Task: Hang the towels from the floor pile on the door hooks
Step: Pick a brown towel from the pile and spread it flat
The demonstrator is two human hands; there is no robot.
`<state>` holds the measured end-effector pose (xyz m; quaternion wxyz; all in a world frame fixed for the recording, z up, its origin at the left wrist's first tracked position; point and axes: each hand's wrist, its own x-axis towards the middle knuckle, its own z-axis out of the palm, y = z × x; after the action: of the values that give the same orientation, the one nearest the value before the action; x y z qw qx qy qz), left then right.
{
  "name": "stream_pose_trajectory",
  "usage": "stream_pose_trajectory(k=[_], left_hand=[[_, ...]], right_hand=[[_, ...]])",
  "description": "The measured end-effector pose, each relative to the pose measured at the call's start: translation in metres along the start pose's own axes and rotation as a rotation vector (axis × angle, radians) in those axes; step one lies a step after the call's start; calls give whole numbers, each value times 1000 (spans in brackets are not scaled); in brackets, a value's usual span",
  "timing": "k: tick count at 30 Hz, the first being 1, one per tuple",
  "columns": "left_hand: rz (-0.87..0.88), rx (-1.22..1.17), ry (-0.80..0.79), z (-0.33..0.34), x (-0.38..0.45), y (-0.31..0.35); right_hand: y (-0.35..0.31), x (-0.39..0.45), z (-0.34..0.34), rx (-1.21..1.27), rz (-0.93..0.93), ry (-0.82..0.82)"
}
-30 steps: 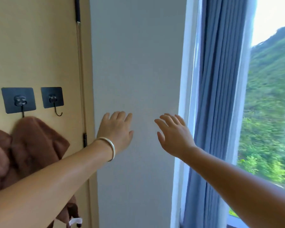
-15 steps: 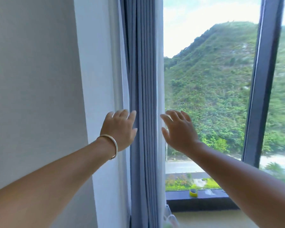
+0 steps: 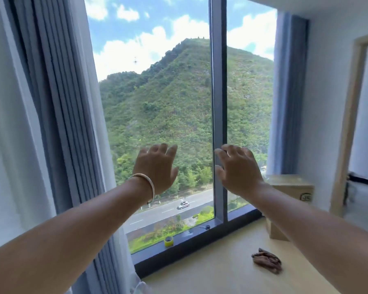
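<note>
A crumpled brown towel [image 3: 267, 263] lies on the pale wooden floor [image 3: 221, 270] at the lower right, below my right forearm. My left hand [image 3: 156, 168], with a bangle at the wrist, is raised in front of the window with its fingers spread and holds nothing. Beside it my right hand [image 3: 236, 168] is held out at the same height, fingers loosely spread, also holding nothing. Both hands are well above the towel and apart from it. The door and its hooks are out of view.
A tall window [image 3: 168, 102] with a dark frame fills the middle, with blue curtains [image 3: 57, 124] on the left. A yellow tape roll [image 3: 169, 241] and small scissors [image 3: 204, 227] sit on the sill. A cardboard box [image 3: 293, 192] stands by the right wall near a doorway [image 3: 361, 134].
The view has swung right, from the door with hooks and hung brown towels, past the curtain, to the window and floor. Both hands stayed raised, spread and not holding anything.
</note>
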<state>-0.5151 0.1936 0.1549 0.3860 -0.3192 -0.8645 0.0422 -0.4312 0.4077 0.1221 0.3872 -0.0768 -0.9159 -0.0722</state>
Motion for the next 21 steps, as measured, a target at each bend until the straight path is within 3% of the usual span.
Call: stream_pose_trajectory(k=[9, 21], left_hand=[[254, -237, 65, 27, 75, 179], [555, -540, 154, 35, 141, 391]], right_hand=[[174, -80, -38, -260, 276, -84], [323, -171, -87, -589, 602, -216]])
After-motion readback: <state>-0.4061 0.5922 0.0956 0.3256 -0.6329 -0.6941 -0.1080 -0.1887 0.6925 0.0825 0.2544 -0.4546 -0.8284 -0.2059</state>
